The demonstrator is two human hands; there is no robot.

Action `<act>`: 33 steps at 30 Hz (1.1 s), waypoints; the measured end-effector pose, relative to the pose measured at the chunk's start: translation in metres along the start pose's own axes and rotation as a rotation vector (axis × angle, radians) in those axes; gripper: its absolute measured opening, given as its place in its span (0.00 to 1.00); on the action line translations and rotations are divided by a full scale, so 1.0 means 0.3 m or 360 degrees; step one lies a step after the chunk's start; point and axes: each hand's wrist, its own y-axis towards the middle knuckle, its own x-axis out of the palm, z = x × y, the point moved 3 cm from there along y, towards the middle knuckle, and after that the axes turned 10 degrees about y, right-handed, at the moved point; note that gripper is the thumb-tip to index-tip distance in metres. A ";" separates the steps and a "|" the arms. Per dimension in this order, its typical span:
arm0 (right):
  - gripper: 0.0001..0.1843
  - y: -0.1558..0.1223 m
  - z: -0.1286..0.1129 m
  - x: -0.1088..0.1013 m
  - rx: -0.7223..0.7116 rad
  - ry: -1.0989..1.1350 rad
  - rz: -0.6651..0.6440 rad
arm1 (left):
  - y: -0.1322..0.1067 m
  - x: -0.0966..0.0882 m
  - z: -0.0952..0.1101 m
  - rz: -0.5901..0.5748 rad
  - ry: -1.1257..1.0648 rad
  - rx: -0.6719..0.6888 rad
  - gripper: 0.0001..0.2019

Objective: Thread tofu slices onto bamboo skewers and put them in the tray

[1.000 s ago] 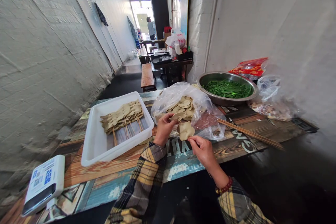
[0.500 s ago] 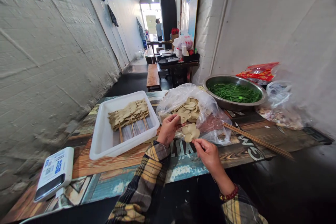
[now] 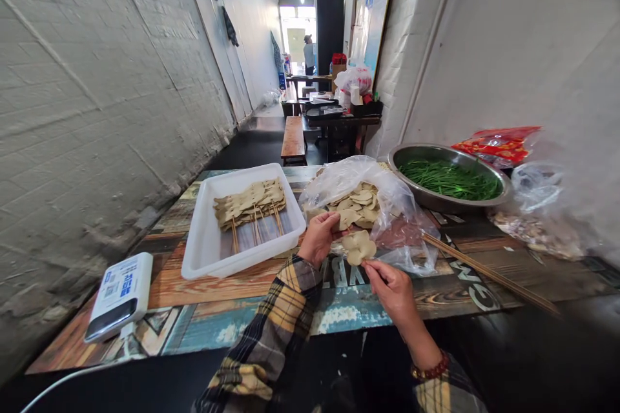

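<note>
My left hand (image 3: pixel 318 237) is closed in a pinch at the edge of a thin tan slice (image 3: pixel 347 219), just in front of the pile. My right hand (image 3: pixel 391 287) pinches the lower edge of a flower-shaped cluster of tan slices (image 3: pixel 358 247); any stick through it is hidden. Behind both hands, more loose slices (image 3: pixel 364 197) lie in an opened clear plastic bag (image 3: pixel 320 184). To the left, a white plastic tray (image 3: pixel 196 255) holds stacked skewers of slices (image 3: pixel 249 201), their sticks pointing towards me.
Several bare wooden sticks (image 3: pixel 489 271) lie at the right, beside the bag. A steel basin (image 3: pixel 450 203) of green chives and plastic bags (image 3: pixel 537 206) stand behind them. A white payment device (image 3: pixel 121 297) with a cable sits front left. Farther off are a bench (image 3: pixel 293 139) and a person (image 3: pixel 309 55).
The whole view has shifted, so things appear farther right. Both hands keep their pinch on the slices, with little movement relative to the table.
</note>
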 end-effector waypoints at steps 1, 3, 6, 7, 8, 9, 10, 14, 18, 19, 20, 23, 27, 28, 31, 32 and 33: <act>0.18 -0.001 0.001 0.000 0.0003 0.0007 -0.0003 | 0.000 0.000 0.000 0.0003 0.0000 -0.0004 0.14; 0.18 -0.002 0.004 0.001 0.0014 0.0018 -0.0004 | 0.000 -0.001 0.001 0.0008 0.0000 -0.0007 0.12; 0.17 -0.002 0.010 0.001 0.0012 0.0020 0.0006 | 0.000 -0.003 0.000 0.0013 -0.0010 -0.0019 0.11; 0.17 -0.002 0.011 0.001 0.0011 0.0019 0.0006 | 0.000 -0.004 0.000 0.0014 -0.0017 -0.0024 0.10; 0.17 -0.002 0.012 0.002 0.0009 0.0021 0.0003 | 0.000 -0.004 0.000 0.0015 -0.0024 -0.0026 0.10; 0.17 -0.002 0.013 0.002 0.0008 0.0023 -0.0001 | -0.001 -0.005 0.000 0.0017 -0.0032 -0.0026 0.10; 0.17 -0.003 0.013 0.002 0.0009 0.0025 -0.0005 | -0.001 -0.006 0.001 0.0019 -0.0039 -0.0024 0.10; 0.18 -0.003 0.009 0.001 0.0007 0.0025 -0.0002 | -0.001 -0.007 0.003 0.0031 -0.0053 -0.0031 0.08; 0.18 -0.002 0.009 0.003 0.0015 0.0030 -0.0019 | 0.000 -0.007 0.001 0.0043 -0.0040 -0.0052 0.08; 0.18 -0.002 0.011 0.003 0.0022 0.0031 -0.0025 | 0.001 -0.007 0.000 0.0044 -0.0039 -0.0051 0.08; 0.18 -0.002 0.013 0.003 0.0028 0.0033 -0.0027 | 0.001 -0.007 -0.001 0.0043 -0.0040 -0.0049 0.08; 0.18 -0.002 0.020 0.003 0.0031 0.0039 -0.0028 | 0.000 -0.006 -0.003 0.0027 -0.0036 -0.0041 0.10; 0.18 -0.001 0.024 0.002 0.0049 0.0048 -0.0024 | -0.001 -0.002 -0.006 -0.0018 0.0006 -0.0021 0.14; 0.18 0.000 0.024 0.001 0.0049 0.0049 -0.0017 | -0.001 -0.001 -0.007 -0.0033 0.0016 -0.0016 0.15; 0.19 0.002 0.019 -0.001 0.0049 0.0036 -0.0008 | -0.001 0.002 -0.008 -0.0047 0.0051 0.0007 0.17; 0.19 0.003 0.016 -0.002 0.0053 0.0028 -0.0010 | -0.001 0.002 -0.008 -0.0038 0.0063 0.0021 0.18; 0.19 0.004 0.013 -0.002 0.0060 0.0020 -0.0011 | -0.001 0.002 -0.008 -0.0025 0.0075 0.0037 0.18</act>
